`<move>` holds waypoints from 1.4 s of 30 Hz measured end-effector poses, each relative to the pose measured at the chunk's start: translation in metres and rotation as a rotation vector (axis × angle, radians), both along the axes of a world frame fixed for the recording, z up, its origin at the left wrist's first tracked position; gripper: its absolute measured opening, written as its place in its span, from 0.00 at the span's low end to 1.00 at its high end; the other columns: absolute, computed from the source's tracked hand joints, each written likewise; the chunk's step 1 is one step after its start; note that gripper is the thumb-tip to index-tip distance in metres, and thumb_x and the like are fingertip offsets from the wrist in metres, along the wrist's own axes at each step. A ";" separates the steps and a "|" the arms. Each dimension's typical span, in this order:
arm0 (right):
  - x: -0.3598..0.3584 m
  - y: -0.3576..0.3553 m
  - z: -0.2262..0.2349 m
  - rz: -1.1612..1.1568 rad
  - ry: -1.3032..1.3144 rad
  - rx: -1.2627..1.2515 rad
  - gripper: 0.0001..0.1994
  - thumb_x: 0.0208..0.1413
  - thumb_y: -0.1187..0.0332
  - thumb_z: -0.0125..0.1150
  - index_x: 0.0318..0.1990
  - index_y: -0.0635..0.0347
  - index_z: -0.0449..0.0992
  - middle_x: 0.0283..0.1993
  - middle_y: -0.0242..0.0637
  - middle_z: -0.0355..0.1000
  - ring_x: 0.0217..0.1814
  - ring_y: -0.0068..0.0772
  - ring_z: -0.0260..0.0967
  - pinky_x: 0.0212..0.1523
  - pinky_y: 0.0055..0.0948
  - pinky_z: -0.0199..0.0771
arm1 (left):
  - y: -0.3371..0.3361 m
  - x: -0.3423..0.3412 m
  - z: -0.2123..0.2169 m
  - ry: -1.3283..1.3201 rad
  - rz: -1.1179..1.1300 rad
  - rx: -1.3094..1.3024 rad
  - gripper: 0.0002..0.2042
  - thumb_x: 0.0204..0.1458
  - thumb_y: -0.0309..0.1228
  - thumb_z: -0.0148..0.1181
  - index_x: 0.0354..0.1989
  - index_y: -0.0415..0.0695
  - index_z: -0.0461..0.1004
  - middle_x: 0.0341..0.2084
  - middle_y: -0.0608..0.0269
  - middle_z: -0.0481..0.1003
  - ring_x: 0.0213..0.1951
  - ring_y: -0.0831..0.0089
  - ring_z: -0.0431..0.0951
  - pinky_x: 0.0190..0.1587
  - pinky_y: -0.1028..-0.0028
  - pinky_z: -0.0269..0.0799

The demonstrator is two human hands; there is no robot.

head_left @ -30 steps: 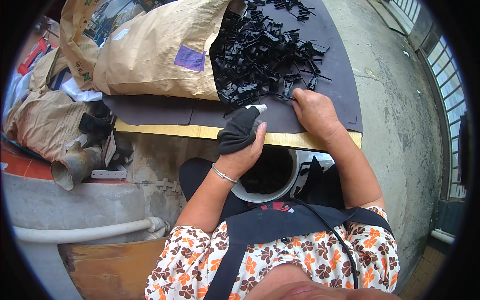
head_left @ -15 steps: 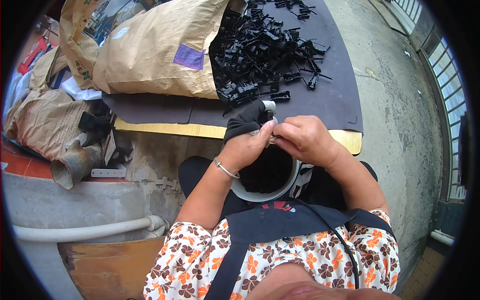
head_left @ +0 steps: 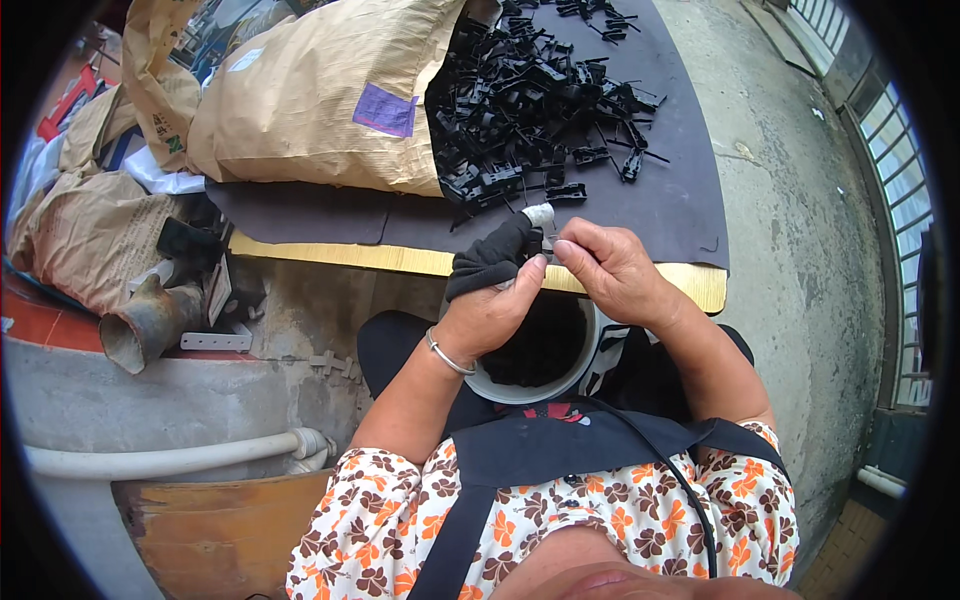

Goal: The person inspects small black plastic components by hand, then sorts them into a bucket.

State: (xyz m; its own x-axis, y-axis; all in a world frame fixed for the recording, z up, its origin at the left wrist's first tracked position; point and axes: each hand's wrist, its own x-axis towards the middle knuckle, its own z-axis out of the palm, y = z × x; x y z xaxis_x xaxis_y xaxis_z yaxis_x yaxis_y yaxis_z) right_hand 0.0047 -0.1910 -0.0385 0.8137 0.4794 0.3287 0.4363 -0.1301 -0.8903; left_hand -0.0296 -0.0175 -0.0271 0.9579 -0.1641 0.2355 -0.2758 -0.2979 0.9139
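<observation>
At the centre of the frame both hands met over a white bucket [head_left: 590,375] held in the lap. The left hand [head_left: 490,310], fingers closed, gripped a black cloth [head_left: 490,262] with a small white-tipped piece [head_left: 541,214] poking out of its top; the right hand [head_left: 610,268] pinched its thumb and fingers together on something tiny right beside that tip, too small to make out. The cloth looked soft and limp, easy to bunch, so a full-fist hold as shown suited it; the little piece looked light and stiff, best taken by its end with the fingertips. One cloth, one bucket, and one silver bangle [head_left: 447,354] on the left wrist showed. Above, on the dark mat [head_left: 690,190] covering the table, lay a heap of black plastic parts [head_left: 530,110], far too many and too tangled to count, spilling from one large brown paper sack [head_left: 320,100]. These parts looked light, rigid and spiky, likely to snag together. A second crumpled sack [head_left: 80,240] lay at the left.
</observation>
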 end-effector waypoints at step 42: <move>0.000 -0.004 0.009 0.019 0.085 -0.050 0.08 0.57 0.69 0.56 0.30 0.64 0.67 0.20 0.30 0.59 0.22 0.17 0.54 0.22 0.21 0.58 | 0.001 -0.007 -0.008 0.241 -0.098 -0.283 0.12 0.52 0.24 0.48 0.44 0.34 0.67 0.30 0.64 0.71 0.30 0.79 0.69 0.35 0.79 0.67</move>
State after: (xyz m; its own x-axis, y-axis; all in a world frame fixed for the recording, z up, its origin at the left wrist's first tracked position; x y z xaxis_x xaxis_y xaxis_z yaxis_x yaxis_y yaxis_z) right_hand 0.0046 -0.1945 -0.0296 0.8284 0.5087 0.2344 0.3625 -0.1678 -0.9168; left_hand -0.0362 -0.0165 -0.0353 0.9743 -0.2186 0.0547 -0.0577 -0.0073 0.9983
